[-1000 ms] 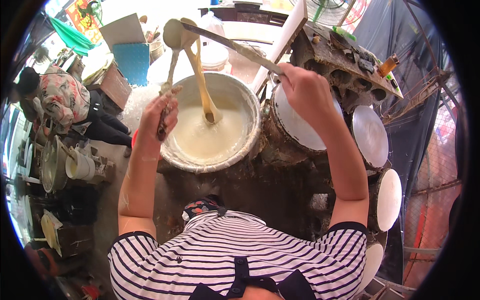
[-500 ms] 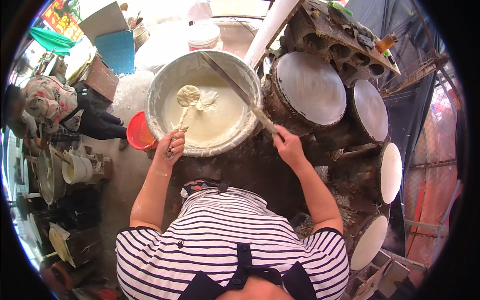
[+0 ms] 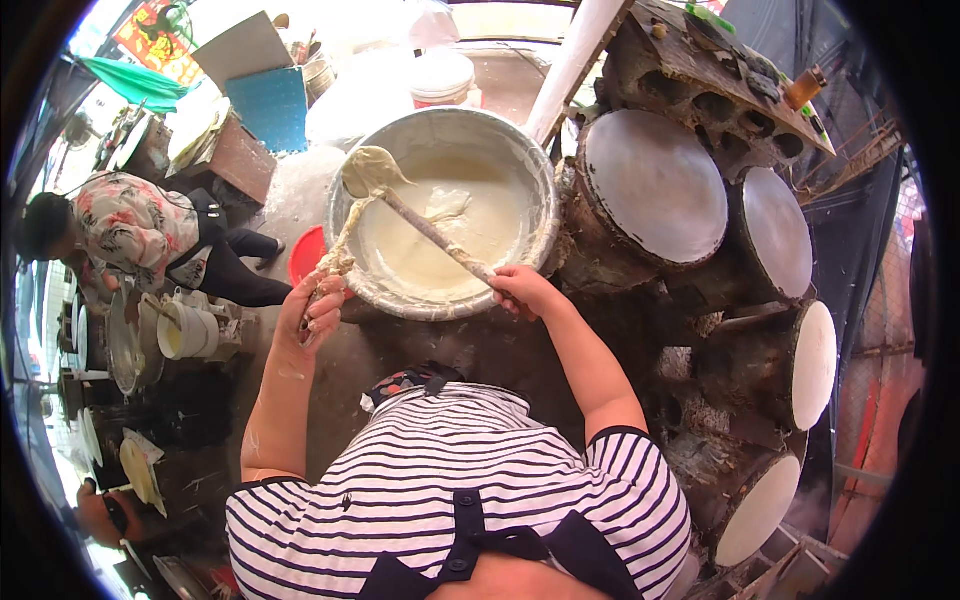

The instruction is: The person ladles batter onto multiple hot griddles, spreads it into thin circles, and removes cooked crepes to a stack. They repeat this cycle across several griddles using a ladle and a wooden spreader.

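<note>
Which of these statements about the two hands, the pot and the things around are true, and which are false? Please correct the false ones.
1. The left hand holds a ladle. True.
2. The right hand is empty. False: it grips a long stick.
3. A red bucket is to the left of the big pot. True.
4. The batter in the pot is dark brown. False: it is pale cream.
5. The co-worker at the left wears a flowered top. True.
</note>
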### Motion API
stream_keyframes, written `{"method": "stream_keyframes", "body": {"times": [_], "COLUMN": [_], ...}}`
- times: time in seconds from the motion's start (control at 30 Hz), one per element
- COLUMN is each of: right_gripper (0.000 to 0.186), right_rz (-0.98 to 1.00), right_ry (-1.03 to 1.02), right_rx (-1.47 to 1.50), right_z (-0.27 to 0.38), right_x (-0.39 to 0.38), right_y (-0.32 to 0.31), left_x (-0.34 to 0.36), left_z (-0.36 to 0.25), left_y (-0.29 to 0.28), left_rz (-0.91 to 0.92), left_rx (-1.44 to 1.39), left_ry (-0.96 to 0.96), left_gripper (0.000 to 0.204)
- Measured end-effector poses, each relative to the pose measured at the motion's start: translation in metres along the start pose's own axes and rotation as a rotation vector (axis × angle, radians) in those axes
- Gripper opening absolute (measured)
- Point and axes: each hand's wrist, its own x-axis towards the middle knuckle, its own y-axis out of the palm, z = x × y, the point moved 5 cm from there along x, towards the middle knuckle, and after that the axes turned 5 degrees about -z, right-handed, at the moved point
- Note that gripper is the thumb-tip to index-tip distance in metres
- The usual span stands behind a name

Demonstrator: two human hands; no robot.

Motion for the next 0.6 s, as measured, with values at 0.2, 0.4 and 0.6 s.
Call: {"method": "stream_keyframes", "body": {"times": [0.2, 0.4, 0.6], "right_gripper": [0.013, 0.017, 0.014], "right_rz": [-0.150, -0.535, -0.697], "right_ry": [-0.063, -0.534, -0.468], "right_rx": [0.040, -0.782, -1.343], "right_z": [0.013, 0.053, 0.008], "right_x": [0.003, -0.056, -0.128], "right_y": [-0.010, 0.012, 0.019], "left_x": [0.001, 0.066, 0.102], "left_z": [0.000, 0.010, 0.020], "left_y": [-0.038, -0.084, -0.121], "left_rz": [-0.025, -0.269, -0.175], "left_rx": [0.095, 0.312, 0.037], "left_ry": [-0.012, 0.154, 0.075], "left_gripper": [0.028, 0.014, 0.012]}}
